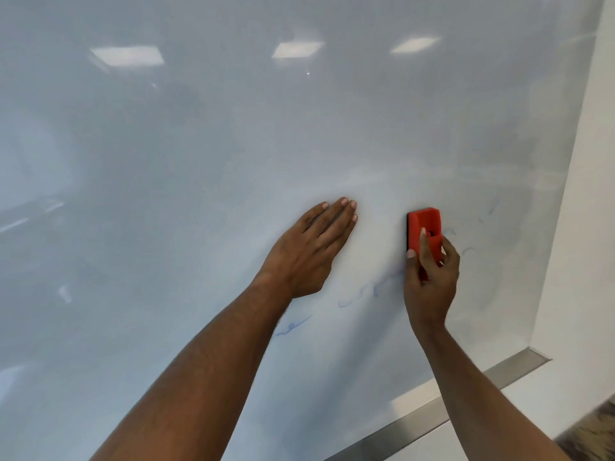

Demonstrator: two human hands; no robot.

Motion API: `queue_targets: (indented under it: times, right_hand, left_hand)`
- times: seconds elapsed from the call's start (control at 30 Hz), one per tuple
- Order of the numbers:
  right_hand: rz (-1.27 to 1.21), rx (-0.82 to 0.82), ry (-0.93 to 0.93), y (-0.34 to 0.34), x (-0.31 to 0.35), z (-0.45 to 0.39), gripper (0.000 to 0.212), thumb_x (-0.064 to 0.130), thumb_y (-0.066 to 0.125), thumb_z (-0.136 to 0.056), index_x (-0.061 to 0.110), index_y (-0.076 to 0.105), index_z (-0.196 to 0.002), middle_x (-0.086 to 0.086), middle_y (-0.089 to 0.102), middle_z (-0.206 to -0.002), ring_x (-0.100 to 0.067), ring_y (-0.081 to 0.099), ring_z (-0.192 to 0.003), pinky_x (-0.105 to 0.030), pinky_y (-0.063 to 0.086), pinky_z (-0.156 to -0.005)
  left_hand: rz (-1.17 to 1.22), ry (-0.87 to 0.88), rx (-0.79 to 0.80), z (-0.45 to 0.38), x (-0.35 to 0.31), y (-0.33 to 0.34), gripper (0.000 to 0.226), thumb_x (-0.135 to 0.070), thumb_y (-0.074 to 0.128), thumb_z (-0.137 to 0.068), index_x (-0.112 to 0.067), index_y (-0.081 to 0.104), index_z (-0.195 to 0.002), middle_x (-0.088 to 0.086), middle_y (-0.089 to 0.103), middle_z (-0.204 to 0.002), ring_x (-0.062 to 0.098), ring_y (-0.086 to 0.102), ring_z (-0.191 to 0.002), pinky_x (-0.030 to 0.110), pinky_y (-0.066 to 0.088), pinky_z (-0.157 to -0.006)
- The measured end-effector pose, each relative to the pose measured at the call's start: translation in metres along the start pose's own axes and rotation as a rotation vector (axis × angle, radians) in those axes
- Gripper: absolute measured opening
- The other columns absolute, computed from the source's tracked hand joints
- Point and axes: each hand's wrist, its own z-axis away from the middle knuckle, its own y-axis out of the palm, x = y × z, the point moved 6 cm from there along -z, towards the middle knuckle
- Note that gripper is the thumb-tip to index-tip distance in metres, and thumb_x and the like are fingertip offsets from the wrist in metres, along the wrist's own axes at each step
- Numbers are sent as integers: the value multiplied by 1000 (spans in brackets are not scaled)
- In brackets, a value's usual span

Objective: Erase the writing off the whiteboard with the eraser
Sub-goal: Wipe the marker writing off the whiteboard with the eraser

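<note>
Right of centre, the right hand [429, 277] grips a red eraser [424, 229] against the whiteboard [199, 144], its lower end hidden by fingers. The left hand [309, 251] lies flat, fingers together, on the board. Faint blue writing [359, 296] below is smeared and unreadable.

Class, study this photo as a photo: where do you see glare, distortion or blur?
Head view: three ceiling-light reflections glare across the top of the glossy white whiteboard; the wide-angle lens bows the board's metal bottom edge; the bottom-right corner is blurred; the red block eraser in the right hand stays sharp.
</note>
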Motion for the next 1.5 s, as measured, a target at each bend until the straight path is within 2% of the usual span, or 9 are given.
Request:
queue_targets:
  times: [0.3,0.47,0.6,0.77,0.93,1.1,1.23,1.4,1.5]
  right_hand:
    - [66,46,-38,-12,-12,-18,43,19,61,-107,25,57,-150,-8,49,-150,-31,52,-136,-52,53,-107]
    - [136,181,-516,-2,3,-10,40,17,65,-104,18,63,-143,-20,55,-147,-38,55,-131,-40,50,-109]
    - [14,-33,-82,-10,-19,-26,39,15,64,-105,14,62,-145,-15,53,-141,-33,55,-131,-52,53,-105]
    - [101,118,-482,-2,-13,-27,39,10,68,-102,13,64,-141,-26,56,-139,-42,55,-127,-50,54,-104]
    - [19,-70,-65,-13,-40,-41,43,9,64,-105,14,59,-148,-16,51,-137,-35,55,-125,-50,52,-104]
    - [61,93,-451,-11,-31,-45,42,8,67,-102,14,61,-144,-23,53,-140,-36,53,-130,-41,49,-110]
    - [-64,-89,33,-20,-58,-66,44,13,65,-103,15,60,-147,-7,46,-134,-29,57,-114,-46,53,-101]
    - [2,74,-391,-17,-41,-78,39,15,65,-105,12,63,-144,-13,49,-139,-34,53,-126,-46,51,-105]
    - [-39,-59,-67,-24,-68,-93,43,16,64,-104,16,60,-147,-12,48,-135,-27,55,-119,-48,53,-102]
  left_hand:
    - [15,-33,-33,-20,-4,2,68,-21,36,-107,2,10,-166,20,3,-175,34,6,-163,46,3,-133]
    - [48,-28,0,-22,-4,7,64,-26,22,-112,1,0,-166,20,-5,-174,34,-3,-163,46,1,-134]
    - [34,-25,-6,-22,-4,8,64,-27,20,-113,2,-2,-165,20,-8,-174,33,-4,-163,45,1,-134]
    - [37,5,-7,-29,-7,10,64,-25,18,-112,2,-3,-165,20,-7,-174,33,-4,-163,45,2,-134]
    - [22,18,-31,-37,-11,11,67,-21,29,-109,3,2,-165,20,-3,-175,33,-1,-163,45,7,-134]
    - [35,18,-31,-48,-15,11,70,-19,32,-106,3,3,-165,20,-2,-175,33,0,-163,45,5,-134]
    - [15,11,-74,-57,-23,13,66,-19,31,-107,3,10,-165,20,5,-174,32,6,-163,45,12,-134]
    - [-8,15,-149,-70,-31,14,62,-18,34,-107,2,21,-164,20,17,-173,32,17,-161,45,21,-132]
    - [-22,23,-178,-77,-35,16,61,-17,36,-107,1,25,-164,19,21,-172,32,21,-160,45,24,-131]
